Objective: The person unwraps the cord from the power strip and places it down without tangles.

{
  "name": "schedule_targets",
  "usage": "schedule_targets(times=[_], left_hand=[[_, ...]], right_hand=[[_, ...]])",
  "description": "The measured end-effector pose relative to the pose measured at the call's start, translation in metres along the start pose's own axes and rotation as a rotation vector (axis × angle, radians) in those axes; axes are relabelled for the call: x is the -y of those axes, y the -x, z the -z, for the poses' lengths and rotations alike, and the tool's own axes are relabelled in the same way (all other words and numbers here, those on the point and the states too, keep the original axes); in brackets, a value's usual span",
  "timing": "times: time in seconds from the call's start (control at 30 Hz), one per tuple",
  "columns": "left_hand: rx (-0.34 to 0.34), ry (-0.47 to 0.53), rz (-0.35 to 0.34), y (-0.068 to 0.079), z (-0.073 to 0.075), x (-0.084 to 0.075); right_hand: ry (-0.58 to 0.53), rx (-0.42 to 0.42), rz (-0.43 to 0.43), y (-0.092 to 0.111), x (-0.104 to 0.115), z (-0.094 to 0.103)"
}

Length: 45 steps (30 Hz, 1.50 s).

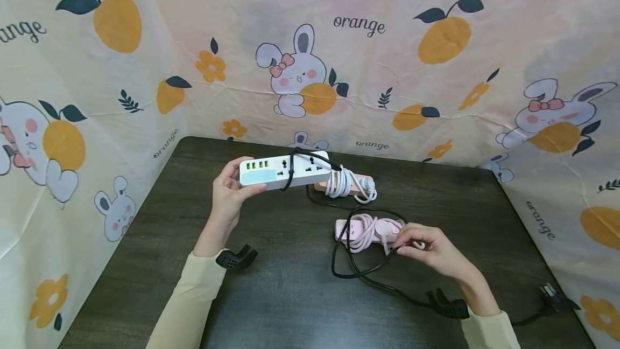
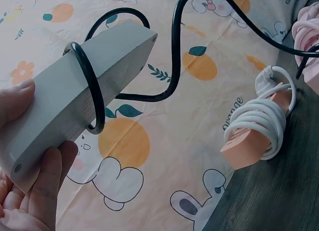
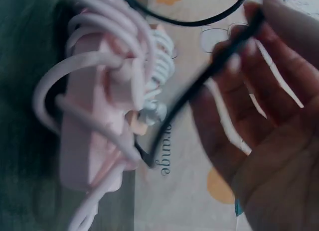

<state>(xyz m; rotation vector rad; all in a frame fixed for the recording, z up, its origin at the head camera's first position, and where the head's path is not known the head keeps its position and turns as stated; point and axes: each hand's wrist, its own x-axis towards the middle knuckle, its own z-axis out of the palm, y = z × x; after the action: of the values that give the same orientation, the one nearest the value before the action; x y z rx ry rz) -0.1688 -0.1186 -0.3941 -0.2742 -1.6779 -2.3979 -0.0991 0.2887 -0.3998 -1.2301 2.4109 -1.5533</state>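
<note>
In the head view my left hand (image 1: 229,190) grips one end of a white power strip (image 1: 261,171), raised over the dark table. The strip has a row of USB ports and several sockets. Its black cord (image 2: 92,86) loops once around the strip's body. My right hand (image 1: 428,246) pinches the same cord between thumb and fingertips, in front of a pink power strip (image 1: 343,229). In the right wrist view the pinched cord (image 3: 209,74) runs slantwise from the fingertips. The slack lies in loose loops over the table and partly across the pink strip.
An orange power strip (image 2: 244,151) wrapped in its white cord (image 1: 341,183) lies behind the pink one. The black cord's plug (image 1: 549,298) rests near the right table edge (image 1: 528,236). A printed cloth (image 1: 213,15) rises behind the table and along its sides.
</note>
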Motion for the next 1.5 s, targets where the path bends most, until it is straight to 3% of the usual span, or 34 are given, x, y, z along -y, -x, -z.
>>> schedule_targets(times=[0.13, 0.33, 0.6, 0.67, 0.83, 0.9, 1.03, 1.17, 1.37, 1.5], left_hand=[[0.0, 0.0, 0.0, 0.001, 0.0, 0.0], [0.003, -0.003, 0.0, 0.002, 0.001, 0.001], [0.013, -0.009, -0.005, 0.003, 0.001, 0.001], [0.012, -0.007, -0.007, 0.003, 0.001, 0.001], [0.014, 0.006, -0.005, 0.004, 0.0, 0.002], [0.022, 0.008, -0.003, 0.004, -0.001, 0.002], [0.037, 0.006, -0.011, 0.005, -0.002, 0.002], [0.047, 0.007, -0.018, 0.005, -0.002, 0.002], [0.043, 0.005, -0.01, 0.004, 0.0, 0.002], [0.053, 0.005, -0.009, 0.005, 0.002, 0.002]], right_hand=[[0.111, 0.091, -0.048, 0.005, -0.007, -0.004], [0.159, 0.187, -0.06, 0.005, -0.013, -0.016], [0.19, 0.272, -0.24, -0.005, -0.012, -0.021], [0.206, 0.224, -0.241, -0.014, -0.008, -0.023], [0.364, -0.109, -0.135, -0.047, -0.005, -0.039], [0.409, -0.189, -0.103, -0.06, -0.006, -0.046], [0.392, -0.13, -0.109, -0.081, -0.006, -0.058], [0.296, -0.057, -0.165, -0.094, -0.008, -0.064], [0.113, -0.068, -0.224, -0.098, -0.008, -0.058], [0.125, -0.146, -0.198, -0.101, 0.006, -0.052]])
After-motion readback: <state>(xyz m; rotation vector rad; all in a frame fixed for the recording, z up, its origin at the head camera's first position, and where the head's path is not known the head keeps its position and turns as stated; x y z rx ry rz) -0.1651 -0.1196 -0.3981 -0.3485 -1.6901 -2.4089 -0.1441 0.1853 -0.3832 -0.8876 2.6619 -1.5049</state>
